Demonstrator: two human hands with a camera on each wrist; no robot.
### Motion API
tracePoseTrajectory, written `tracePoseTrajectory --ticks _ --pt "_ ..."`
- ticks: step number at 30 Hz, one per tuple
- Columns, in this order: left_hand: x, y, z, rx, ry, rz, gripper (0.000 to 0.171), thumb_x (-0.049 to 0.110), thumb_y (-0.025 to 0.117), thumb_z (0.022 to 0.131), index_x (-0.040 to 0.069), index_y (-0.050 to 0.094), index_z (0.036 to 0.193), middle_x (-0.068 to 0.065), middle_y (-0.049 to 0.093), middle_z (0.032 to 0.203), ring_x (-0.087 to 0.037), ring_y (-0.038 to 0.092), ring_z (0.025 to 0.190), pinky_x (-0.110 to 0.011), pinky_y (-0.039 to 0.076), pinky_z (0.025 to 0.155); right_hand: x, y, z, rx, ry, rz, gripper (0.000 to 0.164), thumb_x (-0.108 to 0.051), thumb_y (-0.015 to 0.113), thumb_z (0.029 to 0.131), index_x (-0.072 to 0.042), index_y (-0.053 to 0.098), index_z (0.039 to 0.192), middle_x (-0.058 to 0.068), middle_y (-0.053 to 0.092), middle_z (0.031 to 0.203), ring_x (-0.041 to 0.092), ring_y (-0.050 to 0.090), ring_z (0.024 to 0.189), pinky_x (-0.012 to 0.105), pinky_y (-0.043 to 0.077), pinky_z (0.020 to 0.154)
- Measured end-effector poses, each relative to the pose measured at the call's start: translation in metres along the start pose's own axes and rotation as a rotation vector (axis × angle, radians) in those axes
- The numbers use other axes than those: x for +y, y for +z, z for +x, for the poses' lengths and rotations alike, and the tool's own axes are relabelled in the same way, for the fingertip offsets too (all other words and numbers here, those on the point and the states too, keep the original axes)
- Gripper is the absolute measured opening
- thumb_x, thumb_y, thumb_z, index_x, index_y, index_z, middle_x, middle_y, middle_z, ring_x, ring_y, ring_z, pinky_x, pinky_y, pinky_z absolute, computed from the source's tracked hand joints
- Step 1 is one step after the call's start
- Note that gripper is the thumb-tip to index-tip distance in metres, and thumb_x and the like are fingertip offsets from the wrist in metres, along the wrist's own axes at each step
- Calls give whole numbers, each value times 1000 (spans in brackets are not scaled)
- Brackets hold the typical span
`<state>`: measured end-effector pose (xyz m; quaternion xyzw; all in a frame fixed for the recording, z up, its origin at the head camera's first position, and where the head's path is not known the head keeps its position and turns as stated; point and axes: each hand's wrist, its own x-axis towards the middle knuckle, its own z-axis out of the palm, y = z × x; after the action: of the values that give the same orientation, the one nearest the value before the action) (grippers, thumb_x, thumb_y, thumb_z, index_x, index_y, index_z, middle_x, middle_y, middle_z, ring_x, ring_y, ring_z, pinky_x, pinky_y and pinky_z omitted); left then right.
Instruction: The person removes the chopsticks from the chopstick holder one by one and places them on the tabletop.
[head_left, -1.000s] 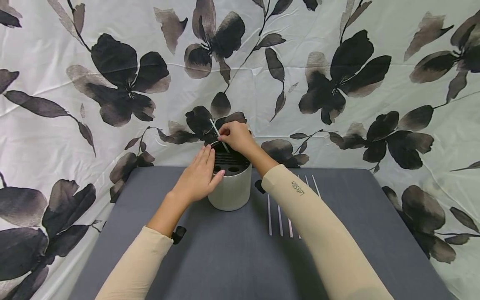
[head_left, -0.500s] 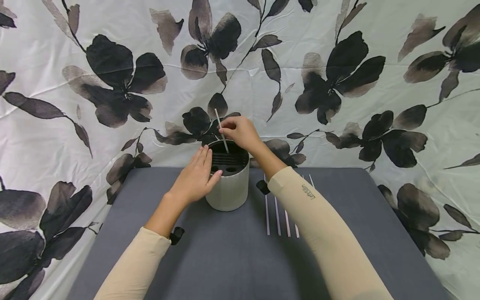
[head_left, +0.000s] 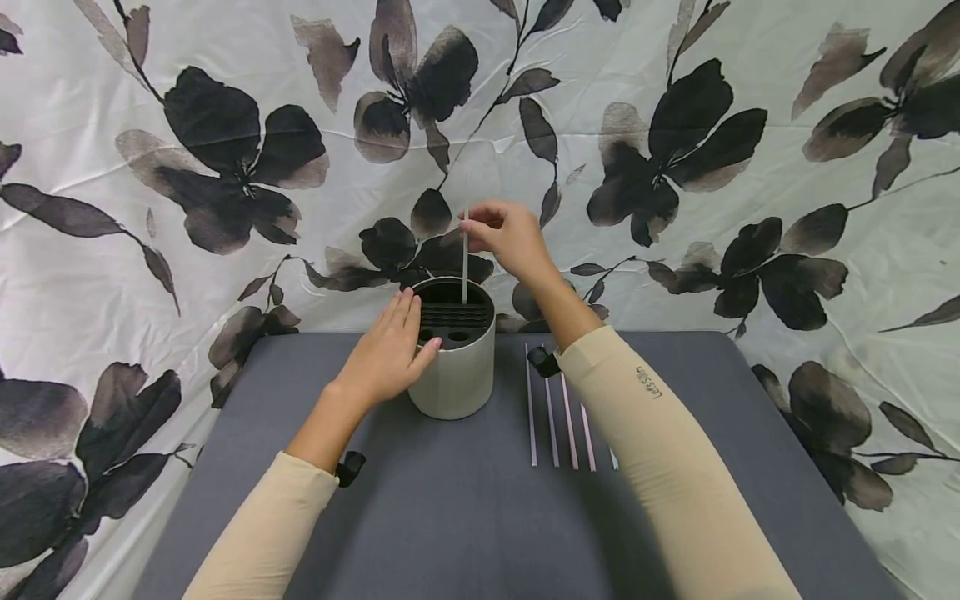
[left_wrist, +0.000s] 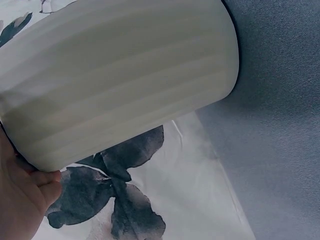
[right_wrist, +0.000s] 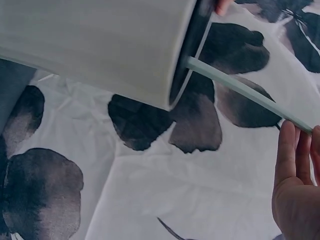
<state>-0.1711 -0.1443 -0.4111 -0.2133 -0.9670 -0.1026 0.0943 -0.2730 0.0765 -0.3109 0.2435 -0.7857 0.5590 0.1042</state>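
A round off-white holder (head_left: 452, 383) stands upright near the table's back edge. Its black top (head_left: 453, 315) has slots, round holes at the front and a wide opening at the back. My left hand (head_left: 378, 354) rests on the holder's left rim with straight fingers, thumb reaching over the front. Above the back right of the holder, my right hand (head_left: 510, 237) pinches a thin pale green stick (right_wrist: 240, 89) between fingertips. The stick (head_left: 465, 267) is upright, its lower end at the back opening; how deep it reaches I cannot tell.
Several thin pinkish and whitish sticks (head_left: 568, 421) lie side by side on the grey table (head_left: 442, 517), right of the holder, partly under the right forearm. A white cloth with dark flowers (head_left: 525, 125) hangs behind the table. Each wrist carries a small black device (head_left: 350, 468).
My right hand has moved up and to the right, and the stick has gone from tilted left to upright. My left hand has stayed on the holder's rim.
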Motion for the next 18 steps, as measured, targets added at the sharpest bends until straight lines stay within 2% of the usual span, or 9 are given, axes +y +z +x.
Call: tracePoseTrajectory --ticks 5,10,14,18 --pt "1 1 1 -6 -3 5 81 52 34 109 -9 19 161 -29 15 169 -39 7 160 -53 17 130 -4 -15 0 70 -9 112 20 -14 73 97 2 74 109 17 74 118 21 74 94 40 63 88" --pt "1 2 2 -5 -10 3 81 52 34 109 -9 18 161 -28 14 170 -39 6 161 -53 17 130 -5 -32 0 156 -37 239 17 -11 73 96 4 73 105 24 71 121 15 72 89 30 63 84" --pt "0 2 2 -1 -17 2 81 52 34 109 -9 19 161 -28 14 170 -39 7 160 -53 18 129 -5 -46 -1 230 -78 288 14 -10 75 95 2 73 102 21 72 116 14 74 86 28 63 82" --pt "0 3 4 4 -17 8 81 52 34 109 -9 19 161 -28 14 170 -40 8 160 -54 19 129 -4 -62 -7 305 -124 281 18 -11 75 95 4 73 106 14 74 107 15 74 85 26 63 79"
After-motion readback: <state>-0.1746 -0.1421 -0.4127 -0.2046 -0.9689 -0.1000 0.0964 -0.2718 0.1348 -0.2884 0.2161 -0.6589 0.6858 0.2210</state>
